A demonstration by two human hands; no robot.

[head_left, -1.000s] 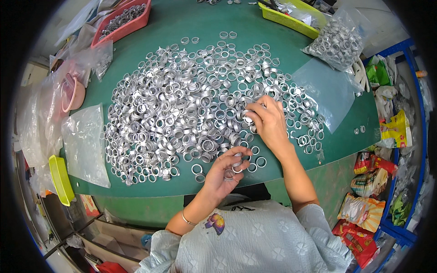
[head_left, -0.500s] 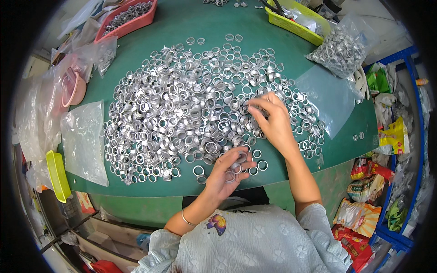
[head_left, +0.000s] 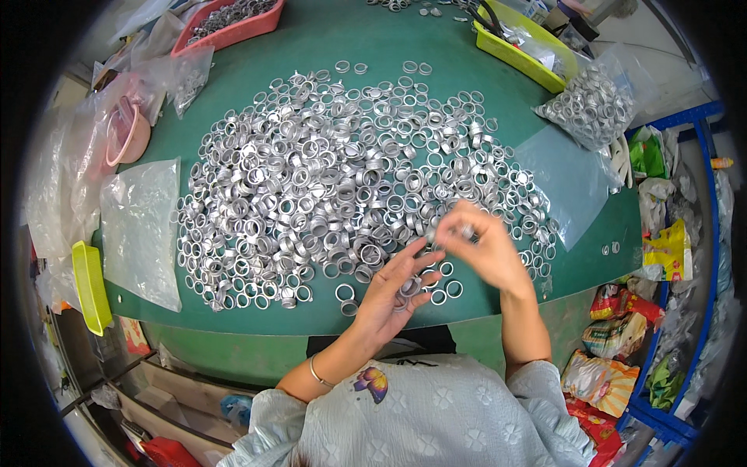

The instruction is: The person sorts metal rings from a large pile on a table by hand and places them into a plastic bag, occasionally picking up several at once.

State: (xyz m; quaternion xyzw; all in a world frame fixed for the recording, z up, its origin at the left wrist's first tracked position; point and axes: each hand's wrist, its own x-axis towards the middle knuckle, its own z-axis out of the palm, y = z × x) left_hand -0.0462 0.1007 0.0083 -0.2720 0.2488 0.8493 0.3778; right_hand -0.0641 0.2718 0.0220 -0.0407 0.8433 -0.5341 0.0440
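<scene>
Fingers (head_left: 387, 274) of the left hand (head_left: 381, 300) stand half curled, spread a little apart, around a few silver rings (head_left: 408, 288) resting against the palm. With that hand as the clock's centre, the right hand (head_left: 489, 249) hovers at two o'clock, thumb and forefinger drawn near each other, tips just beside the left fingertips; motion blur hides whether they pinch a ring, so I cannot tell.

A metal bracelet (head_left: 318, 372) circles the left wrist. Loose rings (head_left: 439, 296) lie on the green table (head_left: 334, 35) at three o'clock, just beside the left hand. Toward eleven spreads a broad heap of rings (head_left: 288, 183), tumbled at many angles. Farther out, a flat clear bag (head_left: 140, 233) lies between nine and ten, and a clear sheet (head_left: 564, 191) at two. Beyond these stand a bag of rings (head_left: 591, 105) between one and two, a yellow-green basket (head_left: 513, 58) at one, and a red tray (head_left: 233, 36) at eleven.
</scene>
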